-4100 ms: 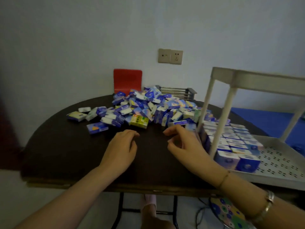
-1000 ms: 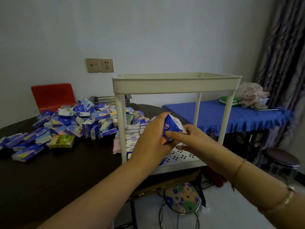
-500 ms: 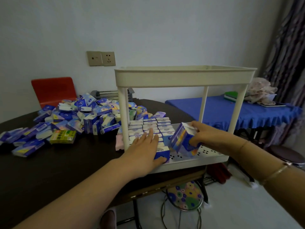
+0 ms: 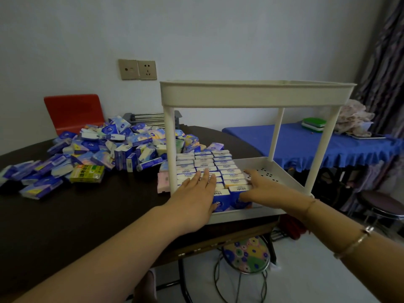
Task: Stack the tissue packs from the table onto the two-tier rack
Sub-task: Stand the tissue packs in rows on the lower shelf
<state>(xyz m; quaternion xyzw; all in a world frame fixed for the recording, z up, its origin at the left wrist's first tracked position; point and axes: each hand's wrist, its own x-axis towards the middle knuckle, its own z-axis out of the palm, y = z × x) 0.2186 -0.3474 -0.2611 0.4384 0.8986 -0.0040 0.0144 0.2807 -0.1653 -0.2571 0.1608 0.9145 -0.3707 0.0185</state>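
Two hands lie on the tissue packs [image 4: 209, 171] that stand in rows on the lower tier of the white two-tier rack [image 4: 258, 92]. The left hand [image 4: 196, 193] is flat, with straight fingers spread over the tops of the front packs, and it holds nothing. The right hand [image 4: 260, 186] lies against the right side of the rows; its fingers are stretched and touch the outer packs, and they are not curled around any pack. The packs fill the left part of the lower tier in three columns, and the right part of this tier [image 4: 282, 171] shows its bare floor with small holes. The upper tier is seen only from the side, so I cannot tell what is inside.

The rack stands at the right end of the dark bench [image 4: 65, 215]. To the left of the rack, a big loose pile of packs [image 4: 105, 149] lies on the bench, mostly blue and white. One yellow-green pack [image 4: 89, 173] lies at the front of the pile. One pink pack [image 4: 163, 182] lies just beside the front left post of the rack.
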